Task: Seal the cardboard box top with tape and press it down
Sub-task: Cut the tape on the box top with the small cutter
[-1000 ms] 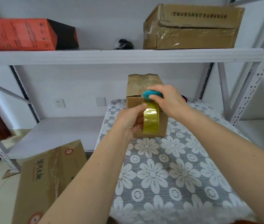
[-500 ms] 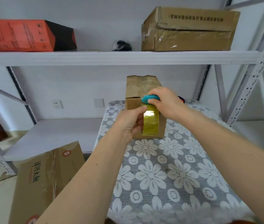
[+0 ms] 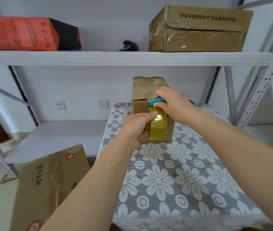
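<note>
Small cardboard box (image 3: 149,90) standing on the lace-covered table (image 3: 182,180), directly under and beyond both hands, top face already glossy with tape running away from the hands. Roll of yellowish tape (image 3: 158,126) upright against the near face, just right of the left hand (image 3: 136,128), whose fingers curl round its inner edge with the thumb laid over the top. Teal cutter (image 3: 156,101) at the near top edge, just left of the right hand (image 3: 174,105), fingers clamped round it; blade contact with the strip too small to tell. Tape strip apparently carried over the top edge and down onto the near face.

Judged well along: top seam seems covered, strip seems about to be severed from the roll. Left to do, as far as visible: cut the strip, smooth the loose end down, press the tape flat along the top.

Further out: larger brown carton (image 3: 49,189) on the floor below and left of the left forearm; above both hands a shelf (image 3: 115,58) bearing an orange box (image 3: 18,33) and another taped carton (image 3: 197,29).
</note>
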A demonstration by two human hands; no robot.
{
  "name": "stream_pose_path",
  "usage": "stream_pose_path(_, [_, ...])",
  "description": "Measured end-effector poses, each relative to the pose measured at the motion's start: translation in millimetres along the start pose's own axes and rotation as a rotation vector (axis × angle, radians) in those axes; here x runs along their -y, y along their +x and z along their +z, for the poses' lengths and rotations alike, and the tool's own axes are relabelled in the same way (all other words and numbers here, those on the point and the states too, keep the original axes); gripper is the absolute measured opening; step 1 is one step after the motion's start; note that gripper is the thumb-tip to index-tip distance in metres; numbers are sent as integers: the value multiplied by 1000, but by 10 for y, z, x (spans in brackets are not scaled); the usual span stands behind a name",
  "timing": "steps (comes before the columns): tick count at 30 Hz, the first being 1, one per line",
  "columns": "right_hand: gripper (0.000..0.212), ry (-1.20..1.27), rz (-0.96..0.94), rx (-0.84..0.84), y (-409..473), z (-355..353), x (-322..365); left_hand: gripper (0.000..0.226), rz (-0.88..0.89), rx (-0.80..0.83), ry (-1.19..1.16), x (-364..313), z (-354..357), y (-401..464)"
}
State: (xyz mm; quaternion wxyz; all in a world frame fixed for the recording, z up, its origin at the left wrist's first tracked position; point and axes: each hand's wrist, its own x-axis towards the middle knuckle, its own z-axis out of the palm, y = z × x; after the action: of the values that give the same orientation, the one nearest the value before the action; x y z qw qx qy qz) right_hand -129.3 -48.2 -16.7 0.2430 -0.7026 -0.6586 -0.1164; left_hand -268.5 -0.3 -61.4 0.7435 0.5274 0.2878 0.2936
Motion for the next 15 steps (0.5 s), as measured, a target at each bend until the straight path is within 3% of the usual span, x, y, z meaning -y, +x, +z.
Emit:
stream_pose_path(6, [10, -22, -17, -4, 11, 12, -43, 23, 6, -24, 30, -1, -9, 22])
stream_pose_path(15, [10, -63, -33, 47, 62, -6, -44, 16, 11, -32, 54, 18, -11, 36])
